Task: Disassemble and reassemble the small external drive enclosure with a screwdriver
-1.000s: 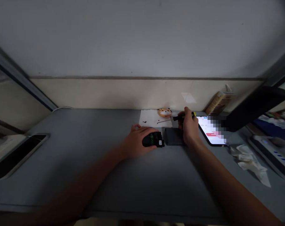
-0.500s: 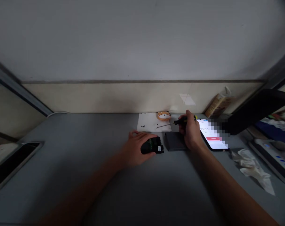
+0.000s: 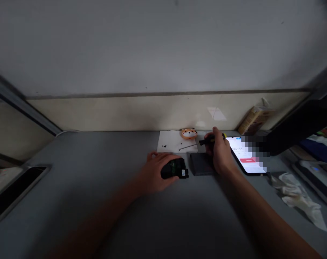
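Observation:
My left hand grips a small black device with a green circuit board and a white label, lying on the grey desk. Thumb and fingers hold its two sides. In my right hand is a screwdriver with a black and yellow handle. Its thin shaft points left, the tip over a white sheet of paper. Tiny dark pieces, perhaps screws, lie on the sheet. A flat dark grey case rests right of the device, partly hidden by my right hand.
An orange animal-faced case sits on the paper's back edge. Right of my hand lies a lit phone showing a timer. Crumpled tissue, a drink carton and a dark upright object stand further right. A wall closes off the back.
The view has shifted slightly, so objects at the right appear further right. Both hands keep their grips; the screwdriver tip sits marginally lower over the paper.

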